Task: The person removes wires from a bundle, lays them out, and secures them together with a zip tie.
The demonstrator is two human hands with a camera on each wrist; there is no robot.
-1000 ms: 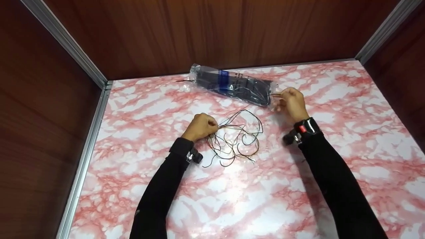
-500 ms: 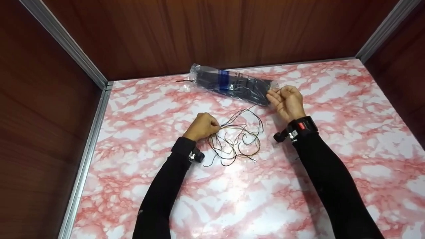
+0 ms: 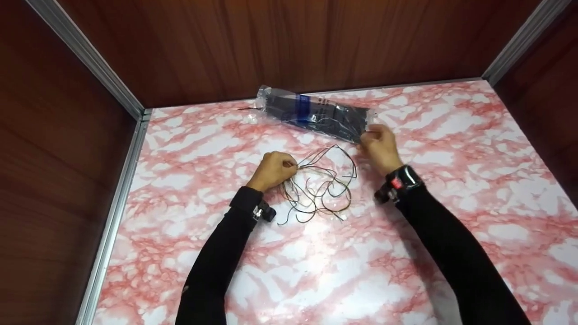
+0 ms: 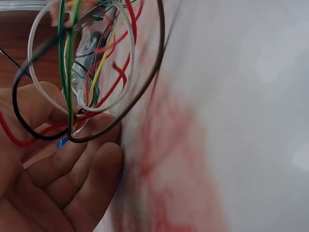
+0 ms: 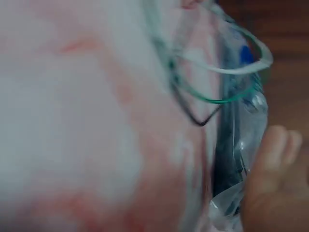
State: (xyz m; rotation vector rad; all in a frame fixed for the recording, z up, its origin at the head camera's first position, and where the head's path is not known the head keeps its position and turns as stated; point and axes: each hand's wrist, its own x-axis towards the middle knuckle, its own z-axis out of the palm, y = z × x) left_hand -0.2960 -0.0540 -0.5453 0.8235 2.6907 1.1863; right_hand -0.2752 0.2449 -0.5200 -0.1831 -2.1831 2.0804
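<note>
My left hand [image 3: 273,171] pinches a bundle of thin wires [image 3: 318,169] between thumb and fingertips. In the left wrist view the wires [image 4: 99,92] are red, black, green, white, yellow and brown, looping out past the fingers. My right hand [image 3: 381,146] is at the right end of a long clear plastic bag [image 3: 334,117] with dark contents and a blue band. Its fingers are bent in the head view. The right wrist view is blurred, with the fingers [image 5: 275,150] beside the crinkled bag [image 5: 241,125]; I cannot tell whether they grip anything.
The bag lies along the back of a red-and-white marbled tabletop [image 3: 316,271]. A dark thin tip [image 3: 247,109] shows at its left end. Brown wood-grain panels [image 3: 289,45] with metal trim [image 3: 115,194] at the corners enclose the table's back and sides.
My right hand, which held a thin dark strand at the bag's end, spread its fingers toward the bag, then moved slightly left and nearer with bent fingers. The left hand keeps its pinch almost in place.
</note>
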